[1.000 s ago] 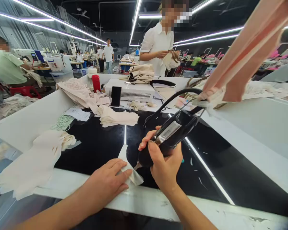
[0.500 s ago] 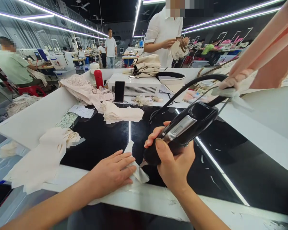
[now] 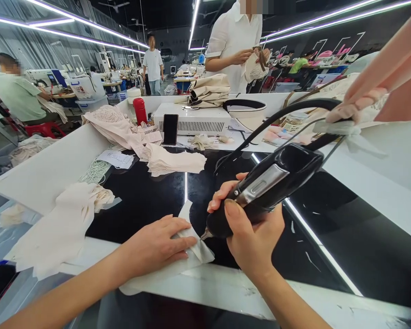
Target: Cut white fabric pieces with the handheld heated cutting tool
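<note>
My left hand (image 3: 160, 244) lies flat, fingers stretched out, on a strip of cream fabric (image 3: 200, 251) near the front edge of the black glossy panel. The fabric's narrow end points away from me, and part of it is hidden under my fingers. In my right hand (image 3: 251, 237) is a black corded hand tool (image 3: 269, 183) with a silver plate on its side. Its pointed metal tip meets the fabric's right side beside my left fingertips; whether it presses in, I cannot tell. A thick black cord (image 3: 277, 116) leaves the tool's back end.
Stacked cream fabric pieces (image 3: 174, 160) lie ahead, and more fabric (image 3: 63, 219) hangs over the left edge. A phone (image 3: 170, 129) leans against a white vented box (image 3: 200, 123) near a red bottle (image 3: 140, 112). Pink cloth (image 3: 380, 68) hangs at right, tied to the cord. A person (image 3: 236, 50) stands opposite.
My right hand and the tool have shifted slightly right. My left hand stays on the fabric, its fingers a little more bent. Behind, a walking person has moved slightly left.
</note>
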A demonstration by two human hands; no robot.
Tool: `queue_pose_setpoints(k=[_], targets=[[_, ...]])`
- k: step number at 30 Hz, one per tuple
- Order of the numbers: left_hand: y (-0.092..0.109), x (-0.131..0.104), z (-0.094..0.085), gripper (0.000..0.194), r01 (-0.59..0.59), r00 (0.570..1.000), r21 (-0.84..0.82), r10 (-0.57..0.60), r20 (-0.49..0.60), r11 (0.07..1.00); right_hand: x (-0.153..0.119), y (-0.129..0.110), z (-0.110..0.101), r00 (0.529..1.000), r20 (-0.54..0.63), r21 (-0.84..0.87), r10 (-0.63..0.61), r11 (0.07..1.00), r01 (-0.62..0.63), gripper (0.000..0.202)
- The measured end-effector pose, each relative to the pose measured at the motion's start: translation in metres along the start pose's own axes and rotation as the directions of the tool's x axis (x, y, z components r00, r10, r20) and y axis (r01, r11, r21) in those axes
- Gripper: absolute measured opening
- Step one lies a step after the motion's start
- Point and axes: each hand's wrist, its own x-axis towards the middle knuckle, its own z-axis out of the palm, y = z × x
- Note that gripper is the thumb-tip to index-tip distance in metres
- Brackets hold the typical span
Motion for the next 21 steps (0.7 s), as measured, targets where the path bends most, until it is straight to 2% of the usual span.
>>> queue_pose_setpoints(k=[14, 21], targets=[[0.0023, 0.0002, 0.0049, 0.029, 0.036, 0.999, -0.016, -0.036, -0.001, 0.999, 0.0078, 0.0053, 0.0043, 1.000, 0.015, 0.033, -0.010, 0.999, 0.009, 0.039], [0.0034, 0.0022, 0.0023, 0.031, 0.051, 0.999, -0.023, -0.051, 0.004, 0.998, 0.0067, 0.0100, 0.0077, 0.999, 0.028, -0.041, -0.027, 0.999, 0.028, 0.035]])
